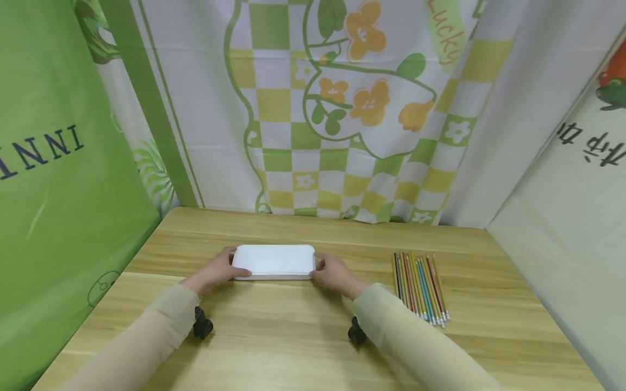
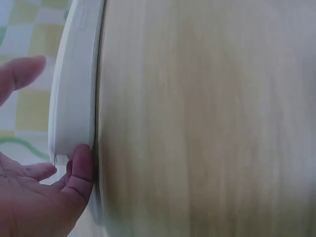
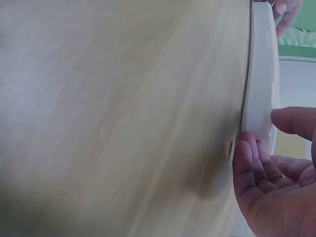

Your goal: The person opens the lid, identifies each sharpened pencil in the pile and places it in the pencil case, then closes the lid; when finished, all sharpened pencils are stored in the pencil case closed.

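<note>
A white rectangular case (image 1: 274, 259) with rounded corners lies lengthwise on the wooden table. My left hand (image 1: 219, 271) grips its left end; in the left wrist view, the fingertips (image 2: 83, 160) touch the case's (image 2: 76, 84) lower end corner, and the thumb stands over the top side. My right hand (image 1: 336, 273) holds the opposite end, with the thumb at the top edge and the other fingers (image 3: 244, 158) against the lower edge of the case (image 3: 259, 74) in the right wrist view. The inside of the case is hidden.
Several pencils (image 1: 420, 288) in mixed colours lie side by side on the table (image 1: 274, 347), right of the case. A patterned curtain (image 1: 303, 136) hangs behind the table. Green cloth (image 1: 58, 217) stands at the left and pale cloth (image 1: 577, 217) at the right.
</note>
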Tool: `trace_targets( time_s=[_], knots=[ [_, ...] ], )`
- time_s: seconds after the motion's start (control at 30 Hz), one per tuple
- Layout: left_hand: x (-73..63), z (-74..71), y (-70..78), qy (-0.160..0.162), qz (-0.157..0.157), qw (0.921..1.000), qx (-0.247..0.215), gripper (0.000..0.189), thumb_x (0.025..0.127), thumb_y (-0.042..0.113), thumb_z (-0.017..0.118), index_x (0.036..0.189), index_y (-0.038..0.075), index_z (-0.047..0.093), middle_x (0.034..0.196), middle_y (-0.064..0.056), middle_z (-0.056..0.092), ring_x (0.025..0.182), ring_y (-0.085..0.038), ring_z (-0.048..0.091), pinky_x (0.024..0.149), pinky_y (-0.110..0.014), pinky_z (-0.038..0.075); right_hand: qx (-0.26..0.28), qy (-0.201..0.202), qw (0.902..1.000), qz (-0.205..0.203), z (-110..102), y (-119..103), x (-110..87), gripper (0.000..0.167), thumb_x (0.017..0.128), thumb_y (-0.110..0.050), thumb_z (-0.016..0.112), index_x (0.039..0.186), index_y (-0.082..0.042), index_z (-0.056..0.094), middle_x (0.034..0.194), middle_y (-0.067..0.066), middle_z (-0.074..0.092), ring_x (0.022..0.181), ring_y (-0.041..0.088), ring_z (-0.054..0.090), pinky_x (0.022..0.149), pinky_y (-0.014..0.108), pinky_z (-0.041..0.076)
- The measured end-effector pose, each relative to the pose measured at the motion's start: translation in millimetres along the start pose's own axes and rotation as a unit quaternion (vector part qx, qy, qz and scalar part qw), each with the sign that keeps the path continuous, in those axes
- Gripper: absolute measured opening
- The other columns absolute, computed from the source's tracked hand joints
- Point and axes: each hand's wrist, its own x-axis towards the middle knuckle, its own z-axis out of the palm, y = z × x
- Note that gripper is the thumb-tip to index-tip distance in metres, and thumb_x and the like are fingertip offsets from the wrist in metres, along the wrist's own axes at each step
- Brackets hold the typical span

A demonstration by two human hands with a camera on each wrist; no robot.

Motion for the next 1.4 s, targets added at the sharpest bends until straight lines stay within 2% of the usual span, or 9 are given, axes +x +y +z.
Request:
trace_targets(
  time_s=[0.17,0.43,0.73,0.83,0.93,1.0,1.13,1.3,1.4],
  knots=[
    [-5.4,14.5,2.1,0.008,0.012,0.9999,-0.002,0.094,0.087,0.013,0.081,0.153,-0.015,0.02,0.148,-0.042,0.037,0.136,-0.051,0.042,0.106,-0.055,0.046,-0.049,-0.009,0.9988,-0.004,-10.6,2.6,-9.5,0.059,0.091,-0.003,0.073,0.144,0.012,0.051,0.097,0.008,0.068,0.073,0.013,0.06,0.069,0.029,0.053],
    [-13.0,31.4,8.6,0.036,0.047,0.9966,0.057,0.089,0.079,0.01,0.087,0.142,-0.019,0.032,0.144,-0.039,0.041,0.136,-0.05,0.042,0.115,-0.059,0.033,-0.104,-0.021,0.9937,-0.034,-22.7,5.5,-24.5,0.057,0.088,-0.002,0.075,0.137,0.018,0.054,0.083,0.004,0.066,0.066,0.011,0.058,0.065,0.026,0.051],
    [8.1,21.0,-8.8,-0.021,0.134,0.9821,0.13,0.098,0.078,0.008,0.089,0.149,-0.014,0.025,0.147,-0.04,0.041,0.138,-0.05,0.043,0.114,-0.057,0.037,-0.147,-0.024,0.988,-0.041,-27.8,6.6,-33.8,0.051,0.091,-0.008,0.077,0.132,0.017,0.058,0.08,0.001,0.063,0.07,0.012,0.057,0.068,0.03,0.052],
    [12.9,17.9,-12.1,-0.035,0.15,0.9796,0.129,0.102,0.077,0.009,0.09,0.151,-0.013,0.023,0.147,-0.04,0.042,0.137,-0.05,0.046,0.112,-0.056,0.039,-0.17,-0.03,0.9835,-0.053,-29.6,6.0,-34.8,0.034,0.091,-0.008,0.076,0.116,0.013,0.064,0.074,0.001,0.059,0.065,0.013,0.053,0.064,0.03,0.048],
    [12.9,19.5,-10.5,-0.048,0.15,0.9765,0.147,0.107,0.075,0.014,0.093,0.152,-0.014,0.025,0.148,-0.038,0.043,0.137,-0.048,0.046,0.113,-0.056,0.038,-0.216,-0.036,0.9736,-0.063,-31.0,2.1,-38.6,0.02,0.09,-0.012,0.077,0.094,0.003,0.064,0.08,0.007,0.061,0.071,0.019,0.057,0.067,0.035,0.051],
    [11.9,21.3,-8.2,-0.052,0.15,0.9742,0.161,0.108,0.073,0.016,0.093,0.152,-0.015,0.027,0.148,-0.036,0.045,0.136,-0.046,0.047,0.114,-0.055,0.037,-0.249,-0.03,0.9659,-0.063,-30.9,-3.6,-42.4,0.025,0.091,-0.017,0.078,0.099,0.003,0.065,0.098,0.017,0.065,0.087,0.027,0.063,0.08,0.041,0.056],
    [9.8,24.4,-2.5,-0.058,0.151,0.9749,0.153,0.103,0.072,0.01,0.093,0.15,-0.016,0.031,0.146,-0.035,0.046,0.136,-0.045,0.047,0.115,-0.055,0.036,-0.285,-0.003,0.9533,-0.1,-22.4,-18.3,-47.0,0.052,0.093,-0.025,0.078,0.131,0.006,0.062,0.131,0.027,0.057,0.119,0.04,0.059,0.102,0.052,0.05],
    [8.7,25.8,0.3,-0.063,0.148,0.977,0.14,0.1,0.072,0.006,0.092,0.148,-0.015,0.032,0.142,-0.034,0.049,0.133,-0.043,0.05,0.113,-0.055,0.038,-0.333,-0.01,0.9187,-0.212,3.0,-27.4,-42.2,0.04,0.097,-0.02,0.073,0.128,0.003,0.066,0.127,0.018,0.063,0.118,0.033,0.061,0.102,0.044,0.051],
    [8.1,26.5,-1.1,-0.063,0.146,0.9773,0.14,0.1,0.072,0.006,0.093,0.148,-0.016,0.032,0.14,-0.033,0.051,0.13,-0.042,0.052,0.112,-0.054,0.04,-0.355,-0.018,0.9027,-0.243,17.0,-30.2,-39.4,0.035,0.098,-0.02,0.071,0.126,0.001,0.067,0.127,0.015,0.065,0.12,0.03,0.061,0.105,0.04,0.049]
  ],
)
